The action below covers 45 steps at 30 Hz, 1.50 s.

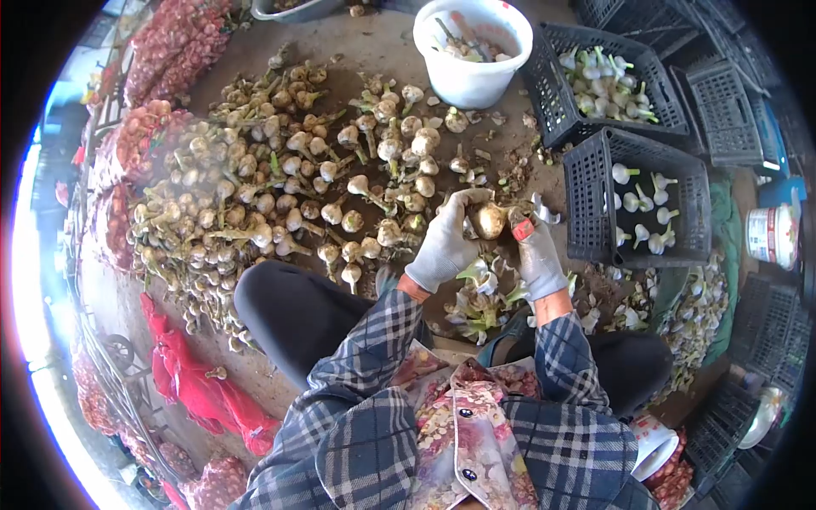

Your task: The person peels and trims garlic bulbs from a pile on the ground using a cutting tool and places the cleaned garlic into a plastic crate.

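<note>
My left hand (448,244), in a pale glove, has its fingers closed round a brownish garlic bulb (490,221). On the bulb's other side is my right hand (537,255), also gloved, with red tape on a finger; its fingertips press at the bulb's stem side, and whether they hold a tool cannot be made out. Beneath both hands lies a heap of peeled leaves and skins (478,306). A large pile of unpeeled garlic with stems (263,170) spreads over the floor to the left and ahead.
A black crate (637,255) at the right holds several cleaned bulbs; behind it another crate (552,85) holds more. Ahead stands a white bucket (463,83). Red net bags line the left, and a red net (200,382) lies near my knee.
</note>
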Tool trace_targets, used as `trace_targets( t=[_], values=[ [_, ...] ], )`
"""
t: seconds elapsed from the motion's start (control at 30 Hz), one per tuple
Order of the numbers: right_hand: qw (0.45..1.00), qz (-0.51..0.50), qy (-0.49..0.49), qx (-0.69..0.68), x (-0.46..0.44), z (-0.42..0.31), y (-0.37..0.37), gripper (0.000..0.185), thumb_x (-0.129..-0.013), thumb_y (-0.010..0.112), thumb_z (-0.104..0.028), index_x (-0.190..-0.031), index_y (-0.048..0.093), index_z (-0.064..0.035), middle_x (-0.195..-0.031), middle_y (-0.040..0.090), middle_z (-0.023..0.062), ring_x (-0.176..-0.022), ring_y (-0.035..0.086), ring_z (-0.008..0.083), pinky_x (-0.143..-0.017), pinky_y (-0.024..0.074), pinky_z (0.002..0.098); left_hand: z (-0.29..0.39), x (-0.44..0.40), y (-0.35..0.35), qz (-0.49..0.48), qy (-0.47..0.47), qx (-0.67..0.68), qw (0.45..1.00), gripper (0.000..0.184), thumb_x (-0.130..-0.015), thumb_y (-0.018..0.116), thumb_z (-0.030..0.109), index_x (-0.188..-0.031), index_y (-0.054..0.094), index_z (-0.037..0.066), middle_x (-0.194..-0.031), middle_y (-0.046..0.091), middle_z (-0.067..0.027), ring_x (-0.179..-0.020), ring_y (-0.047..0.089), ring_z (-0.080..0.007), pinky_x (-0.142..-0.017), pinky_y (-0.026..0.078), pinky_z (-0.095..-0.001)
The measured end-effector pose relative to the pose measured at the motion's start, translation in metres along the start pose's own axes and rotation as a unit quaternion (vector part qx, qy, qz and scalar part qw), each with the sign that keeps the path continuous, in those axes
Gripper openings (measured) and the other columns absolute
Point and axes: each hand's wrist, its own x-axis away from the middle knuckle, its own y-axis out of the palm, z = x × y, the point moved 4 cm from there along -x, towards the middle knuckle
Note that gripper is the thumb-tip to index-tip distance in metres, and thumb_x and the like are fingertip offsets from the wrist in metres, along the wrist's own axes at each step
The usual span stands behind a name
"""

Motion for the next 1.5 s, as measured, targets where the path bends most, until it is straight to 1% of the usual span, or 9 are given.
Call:
trace_targets(
  t=[0.33, 0.47, 0.73, 0.8, 0.87, 0.93, 1.0, 1.27, 1.5],
  values=[
    [1.000, -0.020, -0.020, -0.002, 0.055, -0.058, 0.011, 0.030, -0.085, 0.060, -0.001, -0.115, 0.061, -0.0010, -0.102, 0.066, 0.0035, -0.084, 0.061, 0.0108, -0.079, 0.0507, 0.0246, 0.035, 0.026, 0.024, 0.088, 0.081, -0.105, 0.987, 0.075, -0.066, 0.085, 0.004, -0.129, 0.045, 0.001, -0.122, 0.056, -0.0094, -0.111, 0.056, -0.0191, -0.097, 0.045, -0.0306],
    [0.932, -0.003, -0.209, 0.296, 0.058, -0.067, 0.001, 0.034, -0.082, 0.051, 0.006, -0.113, 0.063, 0.0007, -0.093, 0.065, 0.0039, -0.078, 0.056, 0.0078, -0.082, 0.0461, 0.0241, 0.021, 0.040, 0.036, 0.003, -0.176, 0.474, 0.863, 0.054, -0.084, 0.073, 0.021, -0.128, 0.049, 0.002, -0.119, 0.058, -0.0092, -0.109, 0.058, -0.0216, -0.091, 0.051, -0.0408],
    [0.972, -0.015, -0.129, 0.196, 0.068, -0.069, 0.001, 0.028, -0.080, 0.048, 0.014, -0.101, 0.062, 0.0027, -0.088, 0.058, 0.0014, -0.069, 0.055, 0.0099, -0.061, 0.0466, 0.0243, 0.005, 0.049, 0.051, -0.058, -0.258, 0.538, 0.800, 0.046, -0.096, 0.049, 0.046, -0.125, 0.053, 0.009, -0.104, 0.062, -0.0084, -0.088, 0.061, -0.0200, -0.079, 0.053, -0.0385],
    [0.840, 0.035, -0.302, 0.450, 0.076, -0.087, 0.006, 0.036, -0.084, 0.042, 0.013, -0.111, 0.062, 0.0021, -0.090, 0.057, -0.0032, -0.065, 0.045, 0.0025, -0.057, 0.0395, 0.0202, 0.010, 0.049, 0.051, -0.074, -0.263, 0.542, 0.795, 0.048, -0.099, 0.040, 0.048, -0.123, 0.052, 0.008, -0.101, 0.063, -0.0106, -0.083, 0.062, -0.0213, -0.072, 0.054, -0.0369],
    [0.866, 0.036, -0.302, 0.397, 0.082, -0.093, 0.010, 0.039, -0.082, 0.043, 0.014, -0.113, 0.062, 0.0010, -0.092, 0.058, -0.0015, -0.067, 0.045, 0.0024, -0.057, 0.0395, 0.0199, 0.016, 0.041, 0.054, -0.103, -0.323, 0.475, 0.812, 0.051, -0.099, 0.038, 0.048, -0.123, 0.052, 0.006, -0.100, 0.063, -0.0121, -0.082, 0.064, -0.0230, -0.070, 0.055, -0.0383],
    [0.995, -0.036, -0.088, 0.035, 0.071, -0.071, 0.000, 0.032, -0.081, 0.049, 0.011, -0.107, 0.064, -0.0002, -0.107, 0.061, 0.0024, -0.078, 0.054, 0.0061, -0.067, 0.0451, 0.0204, 0.020, 0.045, 0.055, -0.018, -0.352, 0.420, 0.836, 0.050, -0.097, 0.051, 0.042, -0.126, 0.050, 0.002, -0.104, 0.063, -0.0127, -0.088, 0.064, -0.0216, -0.074, 0.056, -0.0380],
    [0.993, -0.031, -0.107, 0.047, 0.068, -0.064, 0.003, 0.031, -0.085, 0.049, 0.007, -0.110, 0.064, -0.0015, -0.104, 0.062, 0.0020, -0.080, 0.054, 0.0061, -0.070, 0.0439, 0.0197, 0.015, 0.037, 0.055, 0.038, -0.135, 0.242, 0.960, 0.054, -0.090, 0.067, 0.029, -0.130, 0.047, -0.002, -0.110, 0.062, -0.0122, -0.094, 0.064, -0.0191, -0.078, 0.056, -0.0344],
    [0.911, 0.073, -0.247, 0.323, 0.065, -0.081, 0.009, 0.025, -0.087, 0.045, 0.002, -0.105, 0.062, -0.0003, -0.088, 0.065, 0.0047, -0.076, 0.056, 0.0095, -0.068, 0.0454, 0.0245, 0.022, 0.050, 0.046, -0.016, -0.284, 0.449, 0.847, 0.065, -0.083, 0.075, 0.017, -0.136, 0.041, 0.001, -0.114, 0.061, -0.0116, -0.095, 0.064, -0.0190, -0.073, 0.057, -0.0316],
    [0.980, 0.068, -0.026, -0.186, 0.042, -0.072, -0.020, 0.023, -0.089, 0.051, -0.010, -0.109, 0.062, -0.0034, -0.094, 0.066, 0.0077, -0.082, 0.066, 0.0205, -0.072, 0.0536, 0.0320, 0.032, 0.046, 0.044, -0.121, -0.163, 0.390, 0.898, 0.090, -0.066, 0.088, 0.013, -0.140, 0.037, 0.003, -0.116, 0.060, -0.0040, -0.107, 0.059, -0.0157, -0.089, 0.051, -0.0286]
  ],
)
